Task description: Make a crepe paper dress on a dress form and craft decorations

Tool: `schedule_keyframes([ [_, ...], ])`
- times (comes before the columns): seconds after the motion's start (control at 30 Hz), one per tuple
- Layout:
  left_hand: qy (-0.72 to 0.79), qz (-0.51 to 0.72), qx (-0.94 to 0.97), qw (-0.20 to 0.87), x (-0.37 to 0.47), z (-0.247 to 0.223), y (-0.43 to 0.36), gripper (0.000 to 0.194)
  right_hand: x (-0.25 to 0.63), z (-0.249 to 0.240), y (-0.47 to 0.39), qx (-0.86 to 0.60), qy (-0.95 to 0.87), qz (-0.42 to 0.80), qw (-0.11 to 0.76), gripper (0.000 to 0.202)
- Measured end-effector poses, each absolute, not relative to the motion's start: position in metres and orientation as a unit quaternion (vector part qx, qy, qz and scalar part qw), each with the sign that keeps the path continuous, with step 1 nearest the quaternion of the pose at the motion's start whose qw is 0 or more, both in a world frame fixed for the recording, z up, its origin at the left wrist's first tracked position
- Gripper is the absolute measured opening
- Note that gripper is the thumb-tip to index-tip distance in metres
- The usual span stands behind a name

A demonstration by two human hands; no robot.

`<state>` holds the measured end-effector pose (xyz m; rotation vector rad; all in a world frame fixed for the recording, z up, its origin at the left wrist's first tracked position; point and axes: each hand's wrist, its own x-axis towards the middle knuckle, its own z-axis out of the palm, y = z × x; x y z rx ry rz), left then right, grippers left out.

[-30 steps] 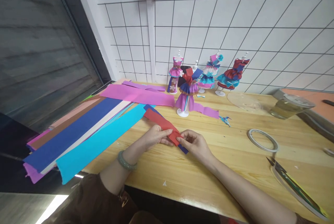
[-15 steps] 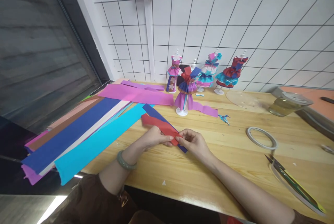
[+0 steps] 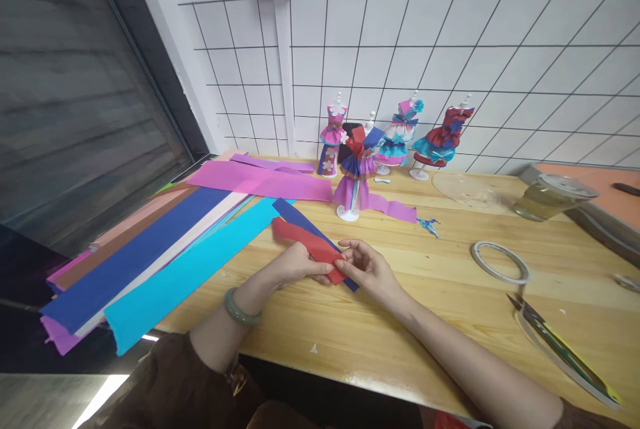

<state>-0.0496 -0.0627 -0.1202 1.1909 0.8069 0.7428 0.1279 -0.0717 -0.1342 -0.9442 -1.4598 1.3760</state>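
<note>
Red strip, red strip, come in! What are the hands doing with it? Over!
Left hand and right hand both pinch the red strip at its near end. Blue strip lies under it. Nothing blocking.

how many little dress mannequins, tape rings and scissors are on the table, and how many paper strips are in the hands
dress mannequins: 4
tape ring: 1
scissors: 1
paper strips in the hands, red strip over dark blue strip: 2
total: 8
</note>
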Motion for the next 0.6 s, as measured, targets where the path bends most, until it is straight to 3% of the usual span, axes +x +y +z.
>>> schedule_keyframes([
  [0.6,0.389,0.298,0.541,0.683,-0.0513,-0.1147,-0.0659,0.036,0.1293,-0.1379,-0.0703,-0.358,-0.587,0.568,0.452,0.037],
])
